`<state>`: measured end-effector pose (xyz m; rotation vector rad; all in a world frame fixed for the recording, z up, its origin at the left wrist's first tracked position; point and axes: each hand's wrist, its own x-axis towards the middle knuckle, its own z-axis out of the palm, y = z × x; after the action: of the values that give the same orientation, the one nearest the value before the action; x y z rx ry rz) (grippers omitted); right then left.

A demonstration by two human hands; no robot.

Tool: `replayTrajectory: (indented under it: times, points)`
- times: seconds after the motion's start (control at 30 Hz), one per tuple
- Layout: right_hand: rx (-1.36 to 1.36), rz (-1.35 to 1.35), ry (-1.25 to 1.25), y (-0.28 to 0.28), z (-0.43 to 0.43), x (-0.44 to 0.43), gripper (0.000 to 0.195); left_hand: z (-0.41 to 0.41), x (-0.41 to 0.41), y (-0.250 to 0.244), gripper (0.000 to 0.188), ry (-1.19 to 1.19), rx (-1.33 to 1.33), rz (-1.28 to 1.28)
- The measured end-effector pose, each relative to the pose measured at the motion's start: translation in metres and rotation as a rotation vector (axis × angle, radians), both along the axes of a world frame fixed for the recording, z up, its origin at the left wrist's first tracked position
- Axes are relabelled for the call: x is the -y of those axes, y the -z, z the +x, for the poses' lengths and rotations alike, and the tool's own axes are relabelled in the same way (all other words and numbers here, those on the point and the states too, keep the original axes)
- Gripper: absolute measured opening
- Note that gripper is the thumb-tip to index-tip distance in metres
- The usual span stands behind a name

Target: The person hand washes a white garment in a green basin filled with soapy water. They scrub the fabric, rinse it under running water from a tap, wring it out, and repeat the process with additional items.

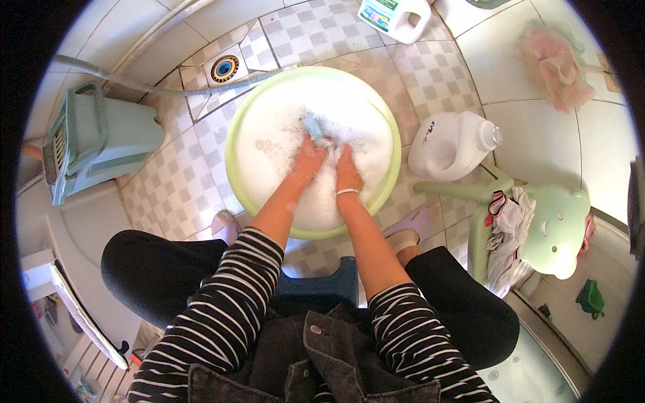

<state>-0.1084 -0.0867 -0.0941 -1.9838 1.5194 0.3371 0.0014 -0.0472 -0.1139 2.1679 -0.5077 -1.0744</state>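
A round green plastic basin [232, 166] full of white suds [272, 161] stands on the tiled floor between the feet. My left hand [310, 153] and my right hand [347, 169], with a light bracelet at the wrist, are close together near the basin's middle. Both are closed on a wet whitish cloth [331, 147] that lies between them. A light-blue piece of fabric [313, 126] pokes out of the foam just beyond my left fingers. The fingertips and the rest of the cloth are partly hidden by suds.
A white plastic jug [438, 146] lies right of the basin, beside a green bear-shaped chair [549, 226] holding clothes [509, 237]. Another detergent jug [408, 20] is beyond. At left are a blue-green bin [126, 131], a grey hose [171, 91] and a floor drain [224, 68]. A blue stool [317, 287] is beneath me.
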Motion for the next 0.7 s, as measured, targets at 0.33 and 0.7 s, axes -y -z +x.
replayTrajectory:
  times: [0.33, 0.7]
  points:
    - [0.721, -0.015, 0.343, -0.04, 0.017, 0.008, 0.034, 0.024, 0.027, -0.05, 0.053, -0.353, -0.722, -0.083]
    - [0.825, -0.167, 0.199, -0.104, 0.037, -0.024, 0.033, 0.019, -0.033, -0.028, 0.042, -0.503, -1.32, -0.838]
